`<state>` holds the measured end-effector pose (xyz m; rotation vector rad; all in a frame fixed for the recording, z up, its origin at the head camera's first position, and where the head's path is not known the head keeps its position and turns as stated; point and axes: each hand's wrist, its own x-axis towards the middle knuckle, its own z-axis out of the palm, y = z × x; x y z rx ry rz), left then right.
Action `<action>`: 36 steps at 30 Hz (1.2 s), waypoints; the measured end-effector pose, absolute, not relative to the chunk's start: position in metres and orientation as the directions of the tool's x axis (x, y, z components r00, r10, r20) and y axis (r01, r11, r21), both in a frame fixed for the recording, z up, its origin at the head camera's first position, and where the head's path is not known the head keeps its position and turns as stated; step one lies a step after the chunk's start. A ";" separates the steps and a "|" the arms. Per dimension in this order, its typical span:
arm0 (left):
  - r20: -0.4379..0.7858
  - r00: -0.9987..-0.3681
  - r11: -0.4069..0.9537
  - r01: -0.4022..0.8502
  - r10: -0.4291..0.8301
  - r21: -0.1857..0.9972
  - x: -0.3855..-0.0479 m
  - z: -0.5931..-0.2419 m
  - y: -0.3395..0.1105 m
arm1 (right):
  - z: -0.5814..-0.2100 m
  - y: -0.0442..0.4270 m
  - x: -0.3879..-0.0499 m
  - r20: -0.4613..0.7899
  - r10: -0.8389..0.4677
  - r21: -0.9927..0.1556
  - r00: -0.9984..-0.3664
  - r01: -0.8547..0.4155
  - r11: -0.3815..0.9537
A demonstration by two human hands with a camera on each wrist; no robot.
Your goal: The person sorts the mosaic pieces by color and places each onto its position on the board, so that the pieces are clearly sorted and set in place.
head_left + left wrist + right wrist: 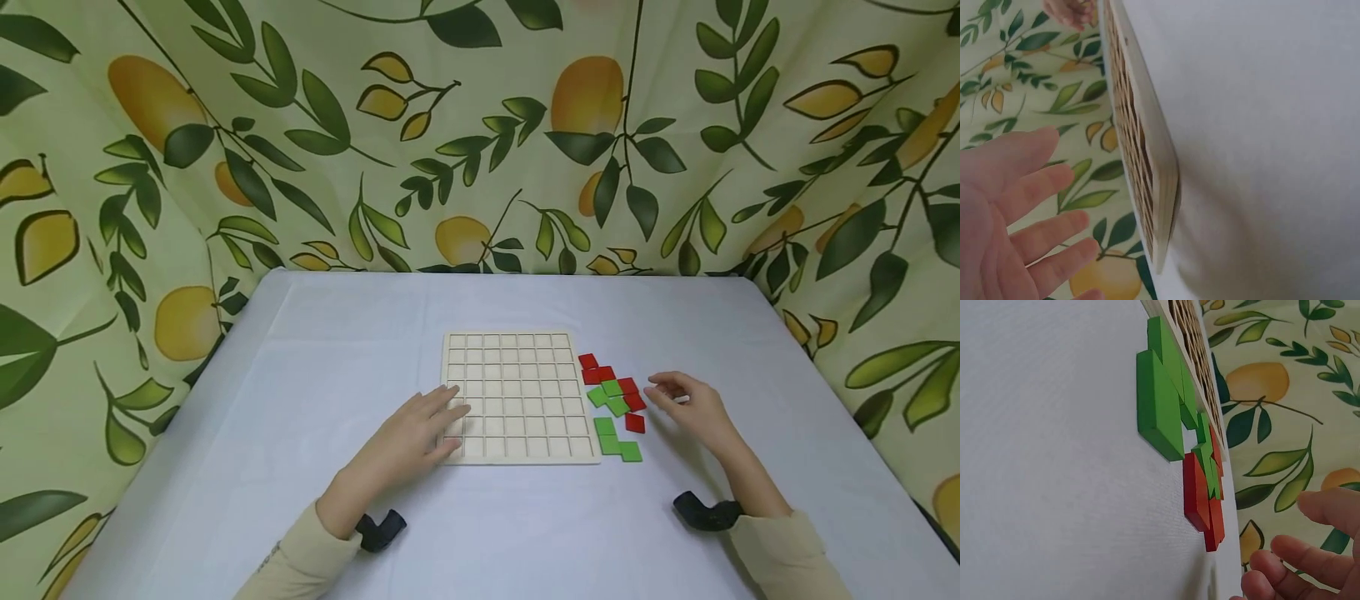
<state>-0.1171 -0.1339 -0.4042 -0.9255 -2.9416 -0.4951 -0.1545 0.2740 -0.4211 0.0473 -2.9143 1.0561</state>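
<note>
A pale wooden grid board (517, 398) with square cells lies flat on the table. My left hand (412, 429) is over the board's left edge, fingers spread and holding nothing; the left wrist view shows the same hand (1016, 231) beside the board (1141, 144). To the right of the board lie several red square tiles (635, 423) and several green square tiles (631, 452), some touching or overlapping. My right hand (693, 408) hovers just right of the tiles, fingers loosely bent, nothing between them. In the right wrist view that hand (1310, 556) is apart from the red tiles (1194, 494).
A white cloth covers the table (337, 333). Behind and at the sides hangs a curtain (480, 125) printed with fruit and leaves. Black straps with camera mounts (381, 531) sit at both wrists.
</note>
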 end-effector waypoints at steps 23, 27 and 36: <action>-0.030 -0.767 0.753 0.622 0.641 0.216 -0.109 -0.412 -0.123 | -0.429 0.275 -0.148 -0.156 -0.107 -0.675 -0.982 0.027 0.737; -0.047 -0.770 0.762 0.618 0.637 0.194 -0.109 -0.412 -0.122 | -0.431 0.276 -0.147 -0.169 -0.123 -0.662 -0.978 0.021 0.750; -0.096 -0.794 0.790 0.569 0.600 0.228 -0.112 -0.412 -0.118 | -0.433 0.279 -0.147 -0.155 -0.149 -0.659 -0.977 -0.010 0.752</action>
